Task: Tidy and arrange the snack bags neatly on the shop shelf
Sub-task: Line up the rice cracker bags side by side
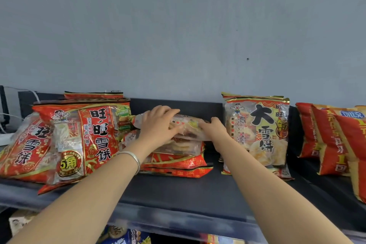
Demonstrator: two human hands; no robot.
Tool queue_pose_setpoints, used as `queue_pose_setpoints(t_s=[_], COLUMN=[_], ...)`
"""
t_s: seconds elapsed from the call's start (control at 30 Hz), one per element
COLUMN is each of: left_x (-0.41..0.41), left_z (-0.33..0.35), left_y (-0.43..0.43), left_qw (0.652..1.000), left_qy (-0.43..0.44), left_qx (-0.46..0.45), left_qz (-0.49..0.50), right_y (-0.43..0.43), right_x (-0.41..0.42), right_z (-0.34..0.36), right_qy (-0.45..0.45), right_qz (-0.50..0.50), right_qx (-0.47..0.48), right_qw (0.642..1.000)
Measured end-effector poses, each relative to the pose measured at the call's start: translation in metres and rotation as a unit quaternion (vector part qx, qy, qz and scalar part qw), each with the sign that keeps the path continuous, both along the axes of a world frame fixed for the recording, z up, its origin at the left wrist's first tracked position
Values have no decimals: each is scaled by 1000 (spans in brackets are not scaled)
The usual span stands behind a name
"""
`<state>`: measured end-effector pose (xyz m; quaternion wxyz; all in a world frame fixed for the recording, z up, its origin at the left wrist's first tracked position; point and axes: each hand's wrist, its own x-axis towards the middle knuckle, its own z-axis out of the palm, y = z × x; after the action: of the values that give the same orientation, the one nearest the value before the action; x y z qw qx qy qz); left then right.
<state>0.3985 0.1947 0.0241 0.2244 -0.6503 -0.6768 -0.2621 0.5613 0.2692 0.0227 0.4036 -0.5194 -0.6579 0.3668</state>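
Head view: dark shelf (178, 190) ran 9 to 3 o'clock under a grey wall. Red Wangwang rice-cracker bags (85, 136) leaned in a loose heap at 9 o'clock. A big snow-cracker bag (257, 132) stood upright at 3 o'clock, with red snack packs (326, 140) further right. Flat stack of bags (178, 162) lay dead centre, between heap and upright bag. The top bag (188, 125), clear-fronted, sat on that stack with its long axis 9 to 3, left end tipped slightly up. Left hand (158, 125) gripped it near the middle, fingers curled over the far edge. Right hand (213, 128) pinched its 3 o'clock end, just beside the upright bag. Both hands were on it, so neither was nearer. Likely next: square it on the stack, or stand it up. Silver bangle (130, 156) on the left wrist.
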Motion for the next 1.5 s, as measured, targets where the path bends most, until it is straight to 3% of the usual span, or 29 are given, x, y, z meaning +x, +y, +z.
queue_pose_setpoints(t_s=[0.1,0.17,0.27,0.33,0.5,0.8,0.9,1.0,1.1,1.23,1.33,1.43,1.5], left_x=[-26,-36,-44,-47,-40,-48,-59,-57,-52,-39,-27,-15,-7], left_z=[-1,-6,-16,-20,-23,-30,-23,-11,0,8,5,3,3], left_y=[7,11,14,15,17,7,1,-4,1,8,9,7,7], left_qw=[995,990,993,992,986,996,987,951,905,762,687,659,620], left_qy=[18,33,-13,-74,-125,-78,-152,-268,-390,-617,-695,-714,-743], left_qx=[-87,-121,-87,-47,-9,-8,48,125,126,95,105,145,146], left_qz=[41,58,79,91,106,46,-31,-90,-116,-171,-185,-188,-208], right_y=[9,13,17,14,-19,-19,-18,-21,-23,-15,-12,-16,-18], right_x=[-6,-8,-18,-29,-68,-112,-107,-90,-63,-33,-12,12,28], right_z=[1,9,16,14,7,-1,1,5,10,11,10,11,10], right_qy=[68,176,399,462,449,451,477,511,546,568,558,566,576], right_qz=[0,3,39,64,160,-38,-30,1,26,23,-1,1,-6], right_qx=[-54,-58,-81,-74,-72,-112,-101,-78,-72,-82,-89,-89,-84], right_qw=[996,983,913,881,876,884,872,856,834,819,825,820,813])
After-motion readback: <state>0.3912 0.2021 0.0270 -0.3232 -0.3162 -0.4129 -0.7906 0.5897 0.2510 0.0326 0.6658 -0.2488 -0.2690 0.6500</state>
